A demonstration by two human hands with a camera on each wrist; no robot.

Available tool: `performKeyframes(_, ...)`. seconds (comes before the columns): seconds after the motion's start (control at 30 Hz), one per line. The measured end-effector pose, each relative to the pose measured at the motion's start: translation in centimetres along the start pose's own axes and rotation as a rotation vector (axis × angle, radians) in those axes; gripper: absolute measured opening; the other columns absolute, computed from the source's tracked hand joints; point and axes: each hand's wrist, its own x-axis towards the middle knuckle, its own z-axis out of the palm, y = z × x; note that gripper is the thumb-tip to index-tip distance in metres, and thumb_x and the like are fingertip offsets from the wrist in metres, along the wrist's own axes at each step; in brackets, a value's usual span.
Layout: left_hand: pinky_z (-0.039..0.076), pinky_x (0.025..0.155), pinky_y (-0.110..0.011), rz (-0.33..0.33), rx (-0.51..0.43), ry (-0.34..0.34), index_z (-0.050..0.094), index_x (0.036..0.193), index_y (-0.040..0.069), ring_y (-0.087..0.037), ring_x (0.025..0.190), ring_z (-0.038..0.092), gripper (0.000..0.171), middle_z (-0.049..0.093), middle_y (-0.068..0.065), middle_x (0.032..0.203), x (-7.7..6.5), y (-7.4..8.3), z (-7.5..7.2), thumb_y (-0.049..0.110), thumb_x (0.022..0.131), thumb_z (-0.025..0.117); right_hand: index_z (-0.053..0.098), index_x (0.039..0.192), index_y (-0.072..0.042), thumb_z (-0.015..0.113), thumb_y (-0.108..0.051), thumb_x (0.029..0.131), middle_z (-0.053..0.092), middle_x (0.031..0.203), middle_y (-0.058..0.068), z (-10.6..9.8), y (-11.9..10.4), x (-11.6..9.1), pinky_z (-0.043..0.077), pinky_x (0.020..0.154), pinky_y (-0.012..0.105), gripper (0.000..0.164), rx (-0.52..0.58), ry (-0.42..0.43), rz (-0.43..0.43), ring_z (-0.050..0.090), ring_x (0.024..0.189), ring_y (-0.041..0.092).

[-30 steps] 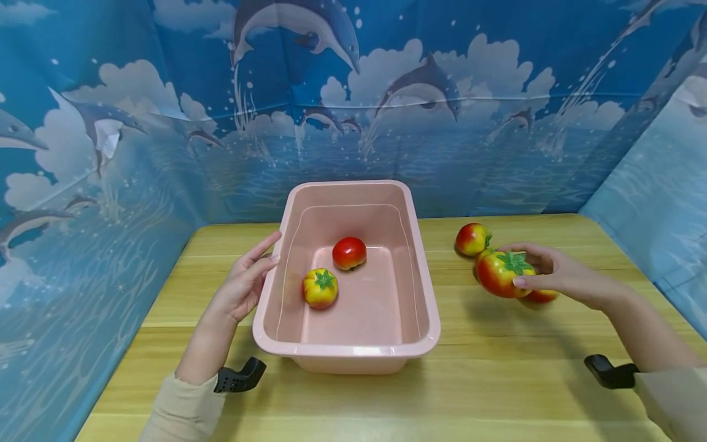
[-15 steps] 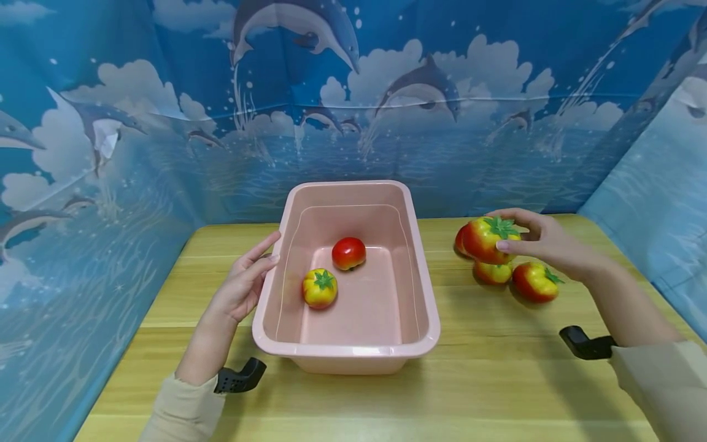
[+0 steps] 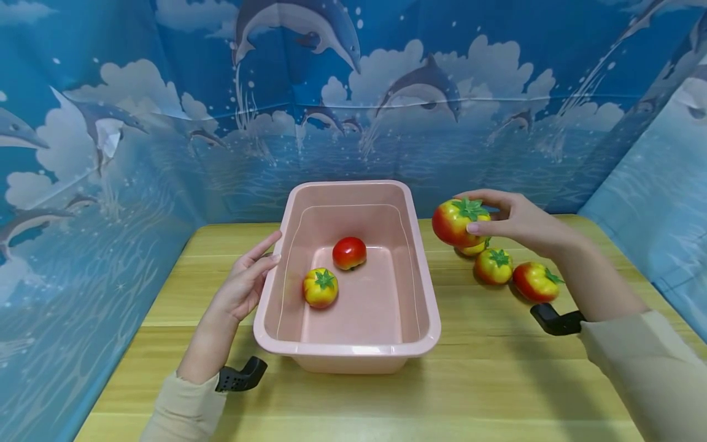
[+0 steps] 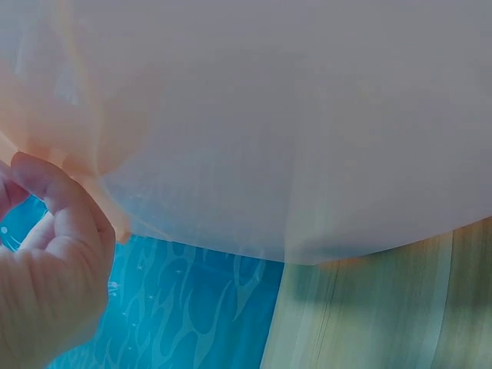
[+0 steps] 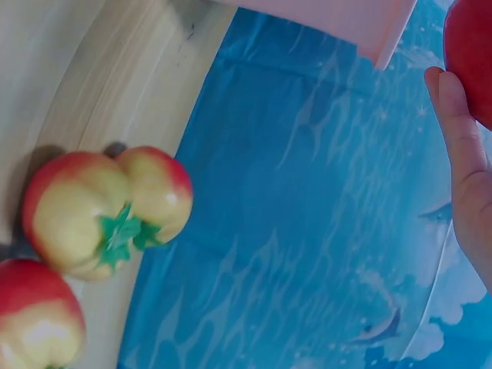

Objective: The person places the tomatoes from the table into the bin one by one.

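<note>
My right hand (image 3: 516, 221) holds a red-and-yellow toy tomato (image 3: 455, 222) with a green leafy top, between thumb and fingers, raised to the right of the pink basin (image 3: 429, 307). In the right wrist view only part of the held tomato (image 5: 470, 58) shows at the edge. Beneath it one tomato (image 3: 474, 250) is mostly hidden; two others, a nearer tomato (image 3: 493, 266) and a tomato lying on its side (image 3: 536, 282), rest on the table. My left hand (image 3: 243, 285) touches the basin's left rim with extended thumb and forefinger. Inside lie a red tomato (image 3: 349, 253) and a yellow-red tomato (image 3: 320, 288).
The basin stands mid-table on a light wooden table (image 3: 475, 380). A blue dolphin-print cloth (image 3: 353, 123) hangs behind and along both sides. Each wrist wears a black device, one on the left (image 3: 242, 376) and one on the right (image 3: 556, 320).
My right hand has carried the tomato left and upward, toward the basin, uncovering the tomatoes on the table to the right. The left hand and the basin stay where they were.
</note>
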Motion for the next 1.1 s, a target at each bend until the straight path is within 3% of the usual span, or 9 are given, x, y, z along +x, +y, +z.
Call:
performKeyframes(0.17,0.054,0.078,-0.033,0.004,0.002,0.001,0.022,0.148,0.008,-0.012,0.086,0.065,0.058,0.058,-0.005,0.106,0.1,0.0,0.0,0.002,0.095,0.044,0.044,0.136,-0.017,0.06,-0.024,0.091,0.047,0.127,0.006,0.5,-0.7,1.1,0.05,0.087,0.041,0.048,0.017,-0.028,-0.019,0.061,0.097,0.025)
performKeyframes(0.5,0.053,0.08,-0.033,-0.004,0.006,0.025,0.025,0.148,0.009,-0.013,0.088,0.065,0.057,0.059,-0.003,0.103,0.2,0.1,0.2,0.001,0.095,0.044,0.044,0.136,-0.013,0.064,-0.022,0.088,0.043,0.131,0.01,2.1,-1.8,2.9,0.054,0.08,0.038,0.053,0.062,-0.097,-0.044,0.056,0.103,0.027)
performKeyframes(0.8,0.053,0.08,-0.033,-0.001,0.008,0.029,0.027,0.148,0.01,-0.011,0.086,0.065,0.057,0.058,-0.003,0.101,0.2,0.0,0.1,0.002,0.094,0.045,0.045,0.137,-0.014,0.066,-0.023,0.087,0.048,0.129,0.007,3.5,-2.1,4.3,0.051,0.085,0.038,0.055,0.055,-0.109,-0.081,0.051,0.107,0.026)
performKeyframes(1.1,0.053,0.08,-0.032,0.01,0.012,0.025,0.024,0.148,0.008,-0.011,0.086,0.064,0.058,0.057,-0.004,0.103,0.2,-0.1,0.2,0.001,0.094,0.045,0.044,0.135,-0.008,0.067,-0.021,0.086,0.051,0.127,0.012,4.6,-2.6,5.3,0.052,0.086,0.036,0.056,0.073,-0.161,-0.121,0.049,0.112,0.027)
